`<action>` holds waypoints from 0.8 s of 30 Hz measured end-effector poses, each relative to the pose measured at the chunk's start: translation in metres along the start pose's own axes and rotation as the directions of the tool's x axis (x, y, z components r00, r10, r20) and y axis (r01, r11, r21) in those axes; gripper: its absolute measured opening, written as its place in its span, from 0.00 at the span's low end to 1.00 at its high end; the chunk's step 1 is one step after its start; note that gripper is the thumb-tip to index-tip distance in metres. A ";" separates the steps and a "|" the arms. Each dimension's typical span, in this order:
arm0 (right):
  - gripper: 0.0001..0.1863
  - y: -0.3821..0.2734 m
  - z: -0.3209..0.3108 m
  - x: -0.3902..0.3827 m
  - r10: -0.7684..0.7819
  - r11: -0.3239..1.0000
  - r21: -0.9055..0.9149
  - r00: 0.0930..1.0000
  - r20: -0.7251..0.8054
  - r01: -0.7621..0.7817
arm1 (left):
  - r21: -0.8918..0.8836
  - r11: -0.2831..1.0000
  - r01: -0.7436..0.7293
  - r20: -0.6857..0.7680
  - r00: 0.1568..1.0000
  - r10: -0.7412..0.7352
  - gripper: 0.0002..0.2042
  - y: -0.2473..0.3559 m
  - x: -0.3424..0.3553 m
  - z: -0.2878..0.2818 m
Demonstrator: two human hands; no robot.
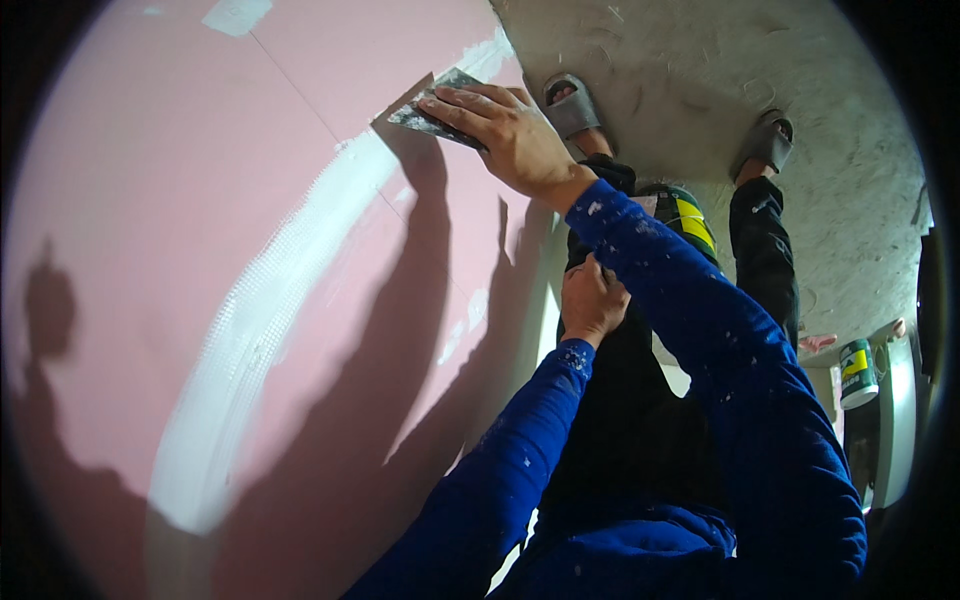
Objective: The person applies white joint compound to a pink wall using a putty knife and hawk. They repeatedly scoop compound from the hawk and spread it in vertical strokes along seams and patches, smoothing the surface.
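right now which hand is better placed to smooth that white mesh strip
Likely the right hand: it grips the putty knife over the white mesh strip, while the left hand is in front of the black trousers.

The white-speckled, blue-sleeved right arm [720,330] stretched forward and leftward, its bare right hand [520,137] back-up, fingers extended. The blue-sleeved left arm [490,470] slanted inward lower down, its bare left hand [592,303] curled, fingertips hidden.
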State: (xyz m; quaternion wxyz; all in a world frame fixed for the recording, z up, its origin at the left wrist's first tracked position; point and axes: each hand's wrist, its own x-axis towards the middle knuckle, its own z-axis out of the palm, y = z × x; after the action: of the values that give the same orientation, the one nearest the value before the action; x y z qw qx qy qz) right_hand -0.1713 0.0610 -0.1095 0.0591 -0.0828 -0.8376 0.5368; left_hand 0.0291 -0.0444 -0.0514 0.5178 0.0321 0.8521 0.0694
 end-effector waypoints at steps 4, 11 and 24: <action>0.38 -0.003 0.027 0.001 0.037 0.998 0.057 0.999 -0.001 -0.037 | -0.058 0.985 -0.163 -0.098 0.983 0.156 0.18 -0.009 -0.002 0.004; 0.40 -0.036 0.028 -0.049 0.192 0.959 0.192 0.977 0.091 -0.206 | -0.170 0.977 -0.129 -0.138 0.985 0.105 0.24 -0.020 -0.016 0.014; 0.29 -0.019 0.002 0.021 0.507 0.757 0.238 0.777 0.374 -0.609 | -0.182 0.981 0.061 -0.057 0.996 -0.072 0.38 -0.015 -0.015 0.004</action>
State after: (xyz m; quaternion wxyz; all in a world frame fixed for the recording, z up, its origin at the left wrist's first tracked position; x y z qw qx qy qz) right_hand -0.1938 0.0559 -0.0923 -0.2137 -0.2408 -0.6649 0.6740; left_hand 0.0403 -0.0609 -0.0424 0.4935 -0.0455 0.8588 0.1299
